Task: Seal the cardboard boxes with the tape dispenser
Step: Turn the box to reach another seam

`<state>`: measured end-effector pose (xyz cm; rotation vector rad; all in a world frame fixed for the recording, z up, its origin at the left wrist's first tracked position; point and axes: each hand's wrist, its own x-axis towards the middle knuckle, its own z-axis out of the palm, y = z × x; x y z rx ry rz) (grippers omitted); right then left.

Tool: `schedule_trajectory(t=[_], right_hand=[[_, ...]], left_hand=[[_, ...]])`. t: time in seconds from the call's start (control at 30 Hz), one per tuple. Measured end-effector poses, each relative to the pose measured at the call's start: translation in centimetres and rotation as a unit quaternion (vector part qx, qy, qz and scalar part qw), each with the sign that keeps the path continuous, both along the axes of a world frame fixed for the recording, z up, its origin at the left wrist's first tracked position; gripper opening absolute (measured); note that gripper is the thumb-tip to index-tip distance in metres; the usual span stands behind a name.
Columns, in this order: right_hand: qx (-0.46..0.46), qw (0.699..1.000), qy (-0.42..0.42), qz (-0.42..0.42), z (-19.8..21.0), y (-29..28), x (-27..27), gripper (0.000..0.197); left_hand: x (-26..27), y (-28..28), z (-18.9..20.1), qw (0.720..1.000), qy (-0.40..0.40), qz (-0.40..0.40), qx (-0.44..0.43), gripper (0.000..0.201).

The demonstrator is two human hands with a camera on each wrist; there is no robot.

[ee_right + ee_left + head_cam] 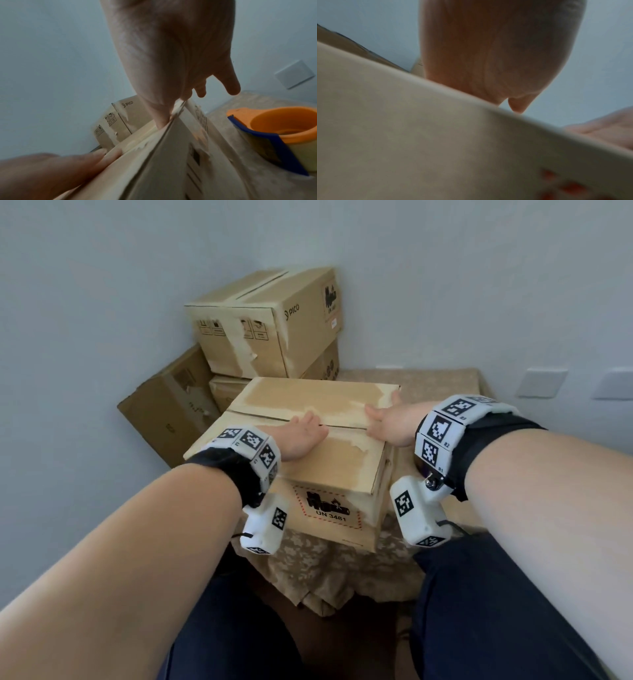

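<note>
A closed cardboard box (301,397) with a "UN 3481" label stands on the cloth-covered table (442,385). Its two top flaps meet along a bare, slightly open seam. My left hand (305,436) lies flat on the near flap with its fingers at the seam. My right hand (387,419) presses flat on the top near the right edge, fingers straight. The orange and blue tape dispenser (281,134) lies on the table to the right of the box (171,162), apart from my right hand (171,54). The head view does not show the dispenser.
More cardboard boxes (274,323) are stacked against the wall behind and to the left, one of them leaning (171,409). White wall plates (541,381) are at the right. My legs are below the table's near edge.
</note>
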<state>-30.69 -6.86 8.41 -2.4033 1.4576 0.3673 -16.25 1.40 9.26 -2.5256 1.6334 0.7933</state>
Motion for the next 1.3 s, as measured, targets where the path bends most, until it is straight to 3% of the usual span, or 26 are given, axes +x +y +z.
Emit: schedule_trajectory(t=[0.13,0.2,0.3,0.4,0.53,0.63,0.77,0.87,0.97,1.1,1.3], right_hand=[[-0.002,1.0,0.022,0.006,0.6,0.9,0.3,0.052],[-0.001,0.999,0.031,0.02,0.8,1.2,0.4,0.056],[0.006,0.999,0.033,0.016,1.5,1.5,0.0,0.073],[0.034,0.999,0.006,0.016,2.0,1.6,-0.4,0.086],[0.068,0.996,-0.066,-0.003,1.7,1.5,-0.4,0.092],[0.063,0.992,-0.106,-0.011,1.8,1.3,0.3,0.09],[0.041,0.999,-0.03,0.018,3.0,2.0,1.0,0.079],[0.008,1.0,0.008,0.027,3.4,2.3,1.4,0.067],[-0.015,0.999,0.022,0.036,3.0,3.0,2.0,0.063],[-0.019,0.997,0.026,0.072,1.5,3.0,3.6,0.057],[0.025,0.996,0.004,0.087,-0.3,2.6,4.7,0.057]], left_hand=[[3.8,-0.4,-0.6,0.997,-0.081,-0.011,-0.012,0.033],[5.7,-0.1,-0.6,0.993,-0.115,-0.005,0.002,0.045],[7.4,0.6,0.1,0.989,-0.106,0.105,0.01,0.067],[8.3,1.8,1.0,0.986,-0.119,0.118,0.017,0.053],[8.9,2.6,1.1,0.987,-0.129,0.094,0.035,0.056],[7.9,3.1,2.6,0.986,-0.117,0.101,0.068,0.058],[6.5,3.6,5.4,0.978,-0.159,0.092,0.101,0.056],[5.4,3.1,5.7,0.984,-0.156,0.071,0.048,0.046],[4.6,2.1,4.7,0.993,-0.098,0.06,-0.041,0.053],[1.7,1.1,3.0,0.987,0.098,0.073,-0.103,0.063],[-0.3,0.0,1.7,0.993,0.064,0.068,-0.067,0.061]])
